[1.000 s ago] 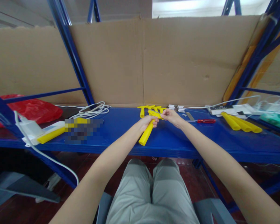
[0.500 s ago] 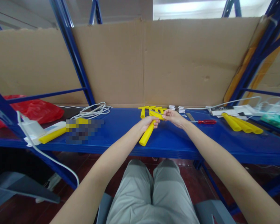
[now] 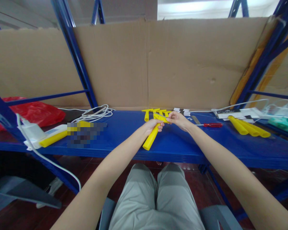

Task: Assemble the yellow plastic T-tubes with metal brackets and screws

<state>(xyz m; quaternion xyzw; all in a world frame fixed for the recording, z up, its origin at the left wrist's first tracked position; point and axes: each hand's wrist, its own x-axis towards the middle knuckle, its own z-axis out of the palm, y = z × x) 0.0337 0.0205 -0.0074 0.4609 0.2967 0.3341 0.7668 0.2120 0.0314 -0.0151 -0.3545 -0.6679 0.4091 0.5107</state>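
Note:
My left hand point(image 3: 156, 125) is closed round a yellow T-shaped scraper point(image 3: 150, 139), just under its head. The tube-like handle points down toward the table's front edge, and a thin greyish strip shows along the head. At the head's right end, the fingers of my right hand point(image 3: 178, 119) are pinched together against it; whatever lies between the fingertips is too small to make out. Just behind my hands, several yellow T-shaped heads point(image 3: 147, 115) lie in a row. A flat metal plate point(image 3: 196, 120) and a red-handled screwdriver point(image 3: 212, 125) rest to the right of my right hand.
Black-and-white small packs point(image 3: 181, 111) lie by the cardboard wall point(image 3: 182, 64). Three yellow tubes point(image 3: 251, 127) lie at the right. On the left are coiled white cable point(image 3: 103, 112), a yellow tube point(image 3: 54, 138), a white power adapter point(image 3: 33, 131) and a red bag point(image 3: 38, 111).
Almost nothing differs. The fingers of my right hand have shifted very slightly at the scraper's head; my left hand keeps its hold.

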